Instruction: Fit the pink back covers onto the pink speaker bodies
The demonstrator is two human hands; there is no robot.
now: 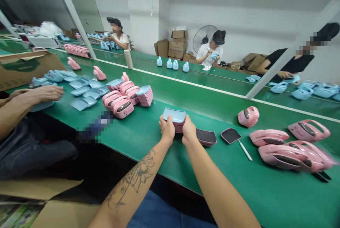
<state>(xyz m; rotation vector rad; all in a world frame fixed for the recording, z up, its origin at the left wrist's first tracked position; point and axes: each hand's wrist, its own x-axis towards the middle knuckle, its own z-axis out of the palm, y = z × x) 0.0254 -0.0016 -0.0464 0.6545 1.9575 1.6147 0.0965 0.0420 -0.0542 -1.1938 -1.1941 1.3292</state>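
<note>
Between my two hands is a stack of curved plastic covers (174, 115), light blue on top and pink along the sides. My left hand (167, 127) grips the stack's left side, its thumb near the front edge. On the other side my right hand (189, 129) is closed against the stack. Just right of it lies a smaller stack of dark-faced covers (206, 137) with pinkish edges. Farther right rests a dark cover (230, 136) beside a tool with a white handle (245, 150).
Pink housings (289, 155) sit at the right, and more pink housings (119, 104) with a cover stack (145, 96) at the left. A co-worker's hand (47, 93) is beside blue covers (89, 91). An open cardboard box (61, 214) stands below left. A slanted post (276, 58) rises ahead.
</note>
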